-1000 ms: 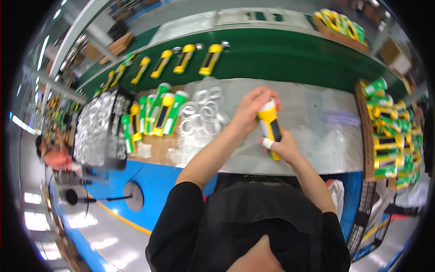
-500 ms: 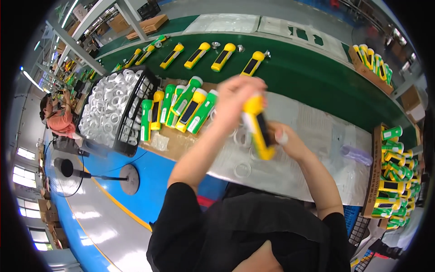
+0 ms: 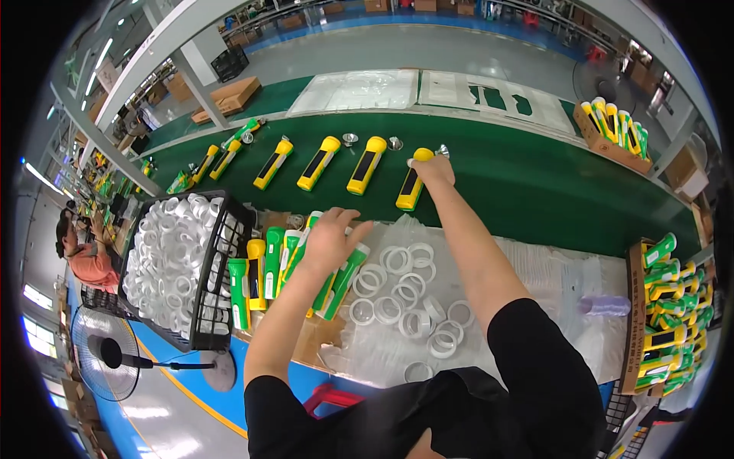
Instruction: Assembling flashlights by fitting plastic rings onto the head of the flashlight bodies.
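My left hand (image 3: pixel 330 239), its fingers apart, is over a group of yellow and green flashlights (image 3: pixel 273 260) lying side by side at the bench edge; the hand covers part of them. Farther right, my right hand (image 3: pixel 438 170) reaches across to the green belt. Its fingers close around the head of a yellow flashlight (image 3: pixel 410 188) with a dark panel. Beside that head lies a small silver reflector cup (image 3: pixel 443 151). Left of it, several similar flashlights (image 3: pixel 367 165) are spaced in a row, some with a reflector cup (image 3: pixel 350 139) nearby.
Loose white rings (image 3: pixel 414 323) lie on the plastic-covered bench (image 3: pixel 527 306) before me. A black crate (image 3: pixel 205 306) full of white rings stands left. Cartons of flashlights (image 3: pixel 633 329) are at right and far right. A standing fan (image 3: pixel 111 352) and a seated person (image 3: pixel 92 264) are farther left.
The yellow flashlight between my hands is gone from there. My left hand has moved left to the grouped flashlights; my right hand has reached forward to one on the belt. The view has tilted up.
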